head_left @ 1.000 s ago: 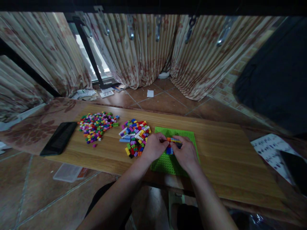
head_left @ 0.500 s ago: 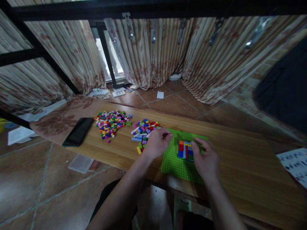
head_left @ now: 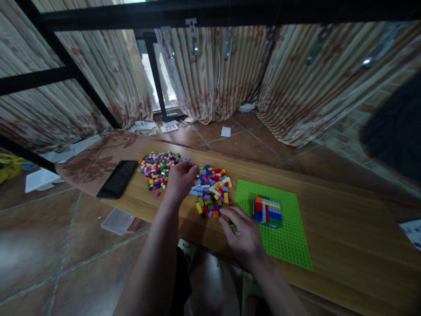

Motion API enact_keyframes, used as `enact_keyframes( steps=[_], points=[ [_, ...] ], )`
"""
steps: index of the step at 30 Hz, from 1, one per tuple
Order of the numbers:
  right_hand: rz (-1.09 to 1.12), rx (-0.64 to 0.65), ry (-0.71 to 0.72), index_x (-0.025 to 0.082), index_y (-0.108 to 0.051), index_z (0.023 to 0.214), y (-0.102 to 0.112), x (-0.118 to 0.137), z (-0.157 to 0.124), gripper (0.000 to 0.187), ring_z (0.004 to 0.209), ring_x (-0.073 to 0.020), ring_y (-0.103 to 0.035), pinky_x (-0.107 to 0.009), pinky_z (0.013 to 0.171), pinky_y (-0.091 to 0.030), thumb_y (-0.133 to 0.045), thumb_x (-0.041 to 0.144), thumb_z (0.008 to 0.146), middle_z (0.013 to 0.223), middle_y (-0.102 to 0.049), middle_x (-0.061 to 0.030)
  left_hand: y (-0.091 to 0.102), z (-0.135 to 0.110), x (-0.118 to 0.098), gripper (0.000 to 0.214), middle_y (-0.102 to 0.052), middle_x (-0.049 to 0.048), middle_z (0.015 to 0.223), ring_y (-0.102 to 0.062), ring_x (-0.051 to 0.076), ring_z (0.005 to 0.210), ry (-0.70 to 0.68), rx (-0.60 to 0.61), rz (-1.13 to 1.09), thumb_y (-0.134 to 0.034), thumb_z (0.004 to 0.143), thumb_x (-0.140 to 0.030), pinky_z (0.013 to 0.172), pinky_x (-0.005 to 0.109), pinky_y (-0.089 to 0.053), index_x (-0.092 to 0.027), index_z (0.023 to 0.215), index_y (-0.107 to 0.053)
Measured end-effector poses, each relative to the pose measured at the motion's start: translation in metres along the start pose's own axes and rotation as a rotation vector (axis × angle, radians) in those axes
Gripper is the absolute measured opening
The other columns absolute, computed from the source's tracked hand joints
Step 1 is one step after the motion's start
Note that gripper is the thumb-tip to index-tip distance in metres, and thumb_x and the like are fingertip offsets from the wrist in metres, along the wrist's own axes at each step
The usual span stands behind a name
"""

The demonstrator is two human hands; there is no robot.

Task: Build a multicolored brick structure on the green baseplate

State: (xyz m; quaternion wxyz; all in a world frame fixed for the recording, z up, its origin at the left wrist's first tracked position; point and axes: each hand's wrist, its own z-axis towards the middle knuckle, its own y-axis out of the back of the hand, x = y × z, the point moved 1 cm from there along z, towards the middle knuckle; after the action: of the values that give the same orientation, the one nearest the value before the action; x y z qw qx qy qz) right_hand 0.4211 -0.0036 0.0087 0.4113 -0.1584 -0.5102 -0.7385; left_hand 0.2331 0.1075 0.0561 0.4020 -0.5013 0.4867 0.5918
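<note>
My left hand [head_left: 181, 179] is over the table between two heaps of toy bricks, its fingers curled together. Whatever may be in those fingers is hidden. Small bricks [head_left: 154, 169] lie heaped just left of it. My right hand [head_left: 242, 232] reaches to the near edge of the heap of larger bricks [head_left: 215, 182], thumb and fingers apart beside an orange brick [head_left: 215, 214]. To the right lies a green baseplate [head_left: 289, 239]. On the plate sits a flat block of joined bricks [head_left: 268, 212] in red, blue, yellow and grey, touched by neither hand.
A black phone [head_left: 117, 179] lies at the table's left end, by a patterned brown cloth [head_left: 95, 160]. On the floor below is a clear plastic box [head_left: 117, 221]. A dark metal frame [head_left: 210, 15] crosses above, in front of striped curtains [head_left: 210, 79].
Both hands have moved left. My right hand has left the joined block for the larger bricks. My left hand has gone from the baseplate's edge toward the small bricks. The view has shifted slightly.
</note>
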Motion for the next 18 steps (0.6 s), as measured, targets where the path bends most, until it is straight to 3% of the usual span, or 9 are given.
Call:
enact_keyframes(
  steps=[4,7,11,18],
  points=[
    [-0.024,0.053,-0.031,0.021,-0.067,0.101,-0.007,-0.002,0.003,0.016,0.088,-0.0193,-0.066,-0.031,0.078,-0.053,-0.057,0.021,0.090,0.096,-0.070,-0.0052,0.013,0.005,0.005,0.018,-0.065,0.0013,0.064,-0.058,0.012,0.054,0.003,-0.037,0.094,-0.059,0.076,-0.033,0.053,0.022,-0.044,-0.015,0.074,-0.062],
    [-0.063,0.079,-0.049,0.022,-0.067,0.104,-0.011,-0.003,0.004,0.018,0.088,-0.0199,-0.066,-0.031,0.078,-0.052,-0.058,0.022,0.089,0.095,-0.069,-0.0050,0.023,0.007,0.010,0.018,-0.065,0.0017,0.064,-0.059,0.014,0.057,0.014,-0.017,0.349,-0.056,0.078,-0.029,0.056,0.023,-0.043,-0.014,0.077,-0.066],
    [-0.073,0.073,-0.047,0.022,-0.067,0.103,-0.015,-0.005,0.005,0.017,0.085,-0.0195,-0.065,-0.030,0.075,-0.051,-0.056,0.021,0.090,0.091,-0.069,-0.0045,0.029,0.006,0.012,0.020,-0.067,0.0027,0.064,-0.058,0.015,0.061,0.041,0.096,0.696,-0.056,0.080,-0.028,0.056,0.023,-0.037,-0.015,0.076,-0.072],
    [-0.073,0.052,-0.083,0.022,-0.067,0.100,-0.018,-0.007,0.006,0.016,0.085,-0.0185,-0.064,-0.030,0.079,-0.050,-0.052,0.022,0.094,0.091,-0.068,-0.0042,0.027,0.004,0.013,0.010,-0.070,0.0024,0.073,-0.060,0.015,0.067,0.044,0.262,0.792,-0.065,0.075,-0.023,0.058,0.023,-0.037,-0.017,0.077,-0.073]
  ],
)
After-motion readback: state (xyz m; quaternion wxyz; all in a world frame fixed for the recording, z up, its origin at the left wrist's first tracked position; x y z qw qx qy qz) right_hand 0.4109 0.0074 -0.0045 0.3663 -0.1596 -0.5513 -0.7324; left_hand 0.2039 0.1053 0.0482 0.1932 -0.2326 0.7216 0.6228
